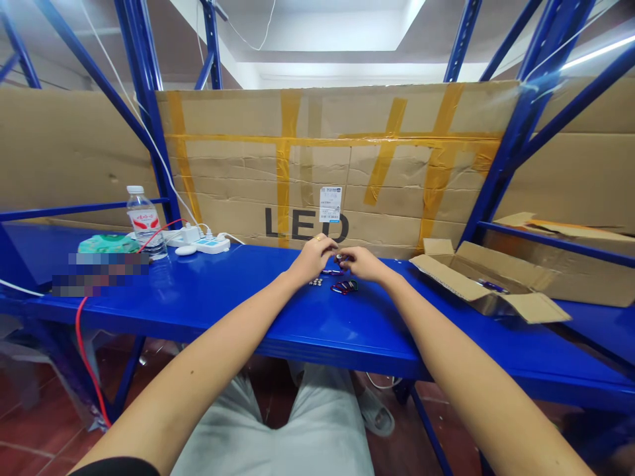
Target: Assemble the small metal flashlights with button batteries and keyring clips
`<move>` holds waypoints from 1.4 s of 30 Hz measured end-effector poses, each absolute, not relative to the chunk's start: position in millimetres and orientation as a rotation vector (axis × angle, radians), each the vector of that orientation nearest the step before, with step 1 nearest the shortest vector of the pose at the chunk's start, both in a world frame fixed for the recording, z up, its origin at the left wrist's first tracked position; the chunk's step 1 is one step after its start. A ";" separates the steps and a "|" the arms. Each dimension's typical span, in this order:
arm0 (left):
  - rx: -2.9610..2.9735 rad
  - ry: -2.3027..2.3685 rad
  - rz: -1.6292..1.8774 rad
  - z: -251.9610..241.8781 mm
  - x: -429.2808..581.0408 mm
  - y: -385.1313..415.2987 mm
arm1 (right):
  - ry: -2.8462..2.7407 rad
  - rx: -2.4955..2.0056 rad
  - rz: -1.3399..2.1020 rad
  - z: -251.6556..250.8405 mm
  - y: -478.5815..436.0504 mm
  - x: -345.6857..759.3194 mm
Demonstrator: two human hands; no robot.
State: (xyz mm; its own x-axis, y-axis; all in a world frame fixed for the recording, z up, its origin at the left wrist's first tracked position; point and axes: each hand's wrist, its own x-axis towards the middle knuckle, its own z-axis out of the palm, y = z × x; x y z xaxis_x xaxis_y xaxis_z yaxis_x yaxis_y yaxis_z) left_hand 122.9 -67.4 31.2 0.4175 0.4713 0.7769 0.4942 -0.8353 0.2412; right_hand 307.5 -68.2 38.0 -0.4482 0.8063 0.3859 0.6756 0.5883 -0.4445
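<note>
My left hand (316, 256) and my right hand (364, 262) meet close together above the blue table (238, 297). Fingers on both are curled inward in a pinch. A small dark roundish piece (340, 258) shows between the fingertips, too small to name. Just below the hands lies a purple metallic piece (332, 272), partly covered. Several coloured carabiners (344, 287) sit in a little pile nearer the front edge. To their left is a cluster of small silvery pieces (316, 282), beside my left wrist.
An open cardboard box (466, 281) at right holds a purple item (492, 286). At left stand a water bottle (145, 225), a green packet (108, 244) and a white power strip (211, 244). A taped cardboard panel (238, 178) and blue posts (516, 139) rise behind.
</note>
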 end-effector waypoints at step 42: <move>-2.662 -1.291 -1.255 41.5 89.4 -69.4 | -2.298 -1.141 0.236 34.7 -69.9 299.3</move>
State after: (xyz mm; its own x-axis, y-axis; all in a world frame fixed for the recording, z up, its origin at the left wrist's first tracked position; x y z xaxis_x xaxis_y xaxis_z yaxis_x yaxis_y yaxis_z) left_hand 89.4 -69.4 41.5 0.3732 0.6928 0.6171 0.6362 -0.6752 0.3734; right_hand 299.3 -69.9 34.7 -0.4827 0.7778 0.4025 0.6796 0.6225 -0.3880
